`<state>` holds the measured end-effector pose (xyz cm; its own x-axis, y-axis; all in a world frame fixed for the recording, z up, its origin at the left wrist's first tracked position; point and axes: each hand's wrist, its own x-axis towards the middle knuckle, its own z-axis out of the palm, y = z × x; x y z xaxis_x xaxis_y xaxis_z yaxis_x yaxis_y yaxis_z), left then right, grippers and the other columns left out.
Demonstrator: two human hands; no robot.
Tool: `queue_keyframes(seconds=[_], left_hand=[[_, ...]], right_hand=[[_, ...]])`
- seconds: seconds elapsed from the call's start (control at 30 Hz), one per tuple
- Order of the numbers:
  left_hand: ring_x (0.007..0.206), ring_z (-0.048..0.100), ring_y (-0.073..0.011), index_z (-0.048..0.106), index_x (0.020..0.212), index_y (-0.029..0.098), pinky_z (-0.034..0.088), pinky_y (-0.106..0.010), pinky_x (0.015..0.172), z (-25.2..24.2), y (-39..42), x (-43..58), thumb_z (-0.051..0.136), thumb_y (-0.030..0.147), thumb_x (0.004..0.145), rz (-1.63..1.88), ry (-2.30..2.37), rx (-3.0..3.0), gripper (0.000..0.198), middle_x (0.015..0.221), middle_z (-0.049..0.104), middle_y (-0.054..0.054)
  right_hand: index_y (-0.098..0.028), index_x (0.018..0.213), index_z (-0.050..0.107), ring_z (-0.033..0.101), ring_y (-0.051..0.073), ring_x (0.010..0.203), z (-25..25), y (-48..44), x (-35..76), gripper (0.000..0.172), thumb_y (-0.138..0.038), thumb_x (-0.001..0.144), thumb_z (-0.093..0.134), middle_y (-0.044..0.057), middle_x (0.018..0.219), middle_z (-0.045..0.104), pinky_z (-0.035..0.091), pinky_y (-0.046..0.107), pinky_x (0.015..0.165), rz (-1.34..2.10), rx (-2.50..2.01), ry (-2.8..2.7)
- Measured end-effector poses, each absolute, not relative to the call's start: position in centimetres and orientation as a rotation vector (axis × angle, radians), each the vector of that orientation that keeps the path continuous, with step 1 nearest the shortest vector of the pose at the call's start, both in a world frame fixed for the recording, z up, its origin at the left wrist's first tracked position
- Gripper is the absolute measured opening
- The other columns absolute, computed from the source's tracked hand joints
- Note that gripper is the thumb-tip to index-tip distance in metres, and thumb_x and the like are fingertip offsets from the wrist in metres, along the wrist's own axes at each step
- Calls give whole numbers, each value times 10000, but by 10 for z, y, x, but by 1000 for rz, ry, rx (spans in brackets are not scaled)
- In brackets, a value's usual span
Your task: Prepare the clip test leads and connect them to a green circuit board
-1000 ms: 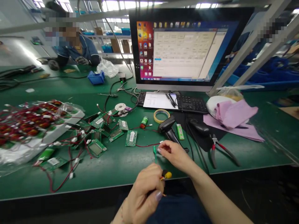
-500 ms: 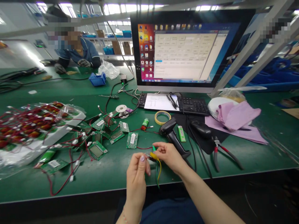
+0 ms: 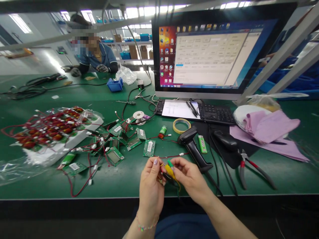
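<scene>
Close to the table's front edge, my left hand (image 3: 152, 179) is closed in a pinch. What its fingertips grip is small and partly hidden, with thin wire-like ends showing. My right hand (image 3: 190, 174) pinches a yellow-booted alligator clip (image 3: 170, 171) and a green-booted one (image 3: 170, 163), both pointing towards the left fingertips. A black clip or lead (image 3: 167, 178) hangs between the hands, and leads trail below. Just beyond them lies a green circuit board (image 3: 149, 148) with a white label. Its red and black wire ends in a white connector (image 3: 181, 154).
At left are a pile of circuit boards (image 3: 114, 156) and a white tray (image 3: 47, 154) of wired parts. A barcode scanner (image 3: 195, 151), green lighter (image 3: 202, 144), tape roll (image 3: 181, 126), mouse (image 3: 225, 140) and pliers (image 3: 243, 166) lie right. Behind stand a monitor (image 3: 211, 59) and, across the table, a person (image 3: 97, 59).
The view has swung left, so the scene sits further right. My hands have come closer together, and the yellow clip now tilts towards my left fingertips. The white connector has come into sight.
</scene>
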<state>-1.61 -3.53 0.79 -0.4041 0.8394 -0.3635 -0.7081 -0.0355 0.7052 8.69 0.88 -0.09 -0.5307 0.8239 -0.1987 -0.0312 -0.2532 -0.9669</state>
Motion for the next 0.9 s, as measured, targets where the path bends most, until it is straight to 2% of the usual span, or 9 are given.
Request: queue_keyframes(seconds=[0.1,0.2,0.37,0.67,0.9], left_hand=[[478,397,-30,532,713,166,334,-121,466,11,-38,-17,637,309,742,1645,1013,198,180,550,477,62],[475,390,-33,524,706,168,315,-126,462,14,-41,-18,605,302,768,1607,1026,255,169,529,477,59],[493,399,-40,512,682,167,293,-138,461,16,-47,-17,587,305,781,1540,1046,330,185,547,501,48],[479,412,-43,517,678,166,310,-148,464,21,-48,-12,599,342,767,1508,1029,335,214,523,501,51],[476,417,-38,518,684,170,309,-145,459,20,-49,-8,582,333,784,1533,1063,378,202,530,517,52]], right_hand=[[-155,877,583,533,101,622,3,4,89,302,-439,775,574,7,717,584,430,218,573,1734,-1004,-1538],[-172,878,597,559,107,674,6,1,92,226,-376,844,506,13,767,598,434,216,610,1476,-1015,-1742],[-187,857,583,557,118,719,9,-1,97,162,-291,878,460,11,765,584,422,223,650,1113,-1004,-1906],[-187,813,557,552,132,695,5,-8,94,145,-221,880,433,17,732,564,425,242,630,1003,-968,-1860],[-189,846,540,548,118,704,1,-9,95,76,-156,853,472,7,744,563,433,223,645,764,-990,-1813]])
